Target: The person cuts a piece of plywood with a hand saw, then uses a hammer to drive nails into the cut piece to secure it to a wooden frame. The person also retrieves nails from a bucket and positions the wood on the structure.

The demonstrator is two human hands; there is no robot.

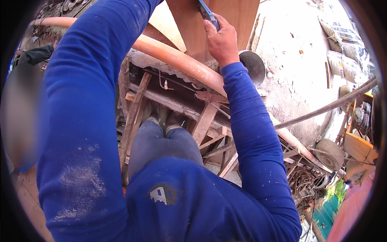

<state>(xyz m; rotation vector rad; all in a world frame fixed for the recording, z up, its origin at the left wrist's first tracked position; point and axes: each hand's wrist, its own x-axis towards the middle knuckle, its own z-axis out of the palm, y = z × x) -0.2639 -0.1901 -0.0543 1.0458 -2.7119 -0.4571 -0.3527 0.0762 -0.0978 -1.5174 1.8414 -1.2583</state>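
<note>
Gripping a blue-handled tool (206, 12) against the upright wooden board (189, 28), the right hand (221, 40) seemed mid-job, while the left hand was out of view.

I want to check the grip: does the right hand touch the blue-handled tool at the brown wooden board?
Touching. The head view shows the right hand with its fingers closed around the blue-handled tool, against the brown wooden board.

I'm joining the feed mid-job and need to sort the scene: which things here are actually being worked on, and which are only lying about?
In hand:
- right hand, gripping a blue tool
- wooden board that the tool rests against
- left hand: out of view, only the sleeve shows

Lying about:
- orange pipe
- metal bucket
- sacks
- wheel
- timber frame underfoot
</note>
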